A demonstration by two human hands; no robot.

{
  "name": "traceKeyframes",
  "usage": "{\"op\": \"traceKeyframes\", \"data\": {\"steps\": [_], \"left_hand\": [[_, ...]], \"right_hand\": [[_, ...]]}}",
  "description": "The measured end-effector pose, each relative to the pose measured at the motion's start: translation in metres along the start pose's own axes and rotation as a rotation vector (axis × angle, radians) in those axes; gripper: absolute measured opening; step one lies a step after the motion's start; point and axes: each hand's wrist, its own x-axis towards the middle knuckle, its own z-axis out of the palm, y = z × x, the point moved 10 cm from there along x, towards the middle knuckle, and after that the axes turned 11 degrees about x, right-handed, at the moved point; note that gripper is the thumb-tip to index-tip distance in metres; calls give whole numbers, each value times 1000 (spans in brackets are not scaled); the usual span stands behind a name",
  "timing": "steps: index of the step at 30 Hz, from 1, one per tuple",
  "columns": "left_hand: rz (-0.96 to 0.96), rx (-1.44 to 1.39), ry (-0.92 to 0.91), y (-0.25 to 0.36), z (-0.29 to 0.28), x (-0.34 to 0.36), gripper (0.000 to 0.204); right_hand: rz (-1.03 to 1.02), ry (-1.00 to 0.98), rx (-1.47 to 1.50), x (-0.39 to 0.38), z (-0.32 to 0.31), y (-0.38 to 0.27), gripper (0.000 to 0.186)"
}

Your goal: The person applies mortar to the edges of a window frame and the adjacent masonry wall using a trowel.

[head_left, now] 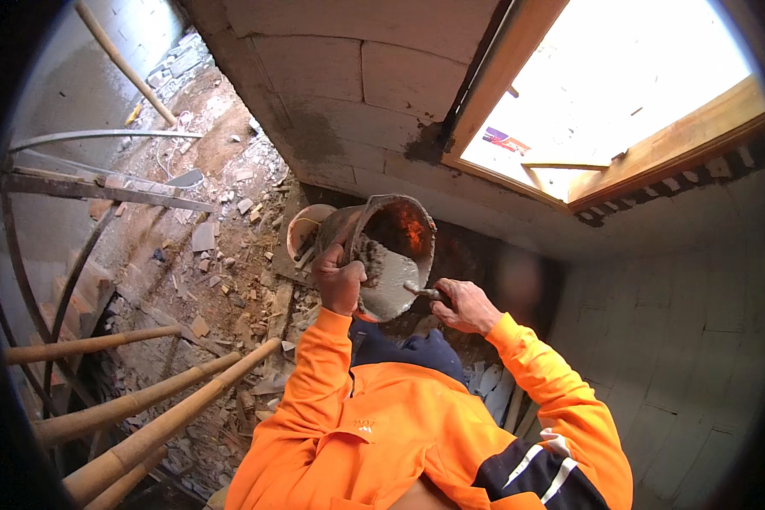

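Note:
A round bucket point(338, 226) is tipped on its side in front of my body, its mouth facing me. Closed around its left rim, my left hand point(340, 282) keeps it tilted. Wet grey mortar point(371, 257) clings inside, and the inner wall glows orange. My right hand point(466, 308) is wrapped round the handle of a trowel point(423, 292) at the bucket's mouth. Its blade reaches into the bucket over a smooth grey patch; where blade ends and mortar begins I cannot tell.
Behind the bucket stands a second, pale bucket point(304, 229). Rubble point(229, 255) covers the floor at left. Bamboo poles point(170, 421) and curved metal bars point(76, 272) stick in from the left. A block wall point(357, 85) rises ahead, with a wood-framed window opening point(506, 81) at upper right.

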Motion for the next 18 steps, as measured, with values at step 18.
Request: {"op": "traceKeyframes", "data": {"steps": [18], "left_hand": [[-205, -267, 415, -88, -79, -35, 54]], "right_hand": [[558, -379, 316, 61, -106, -24, 29]]}}
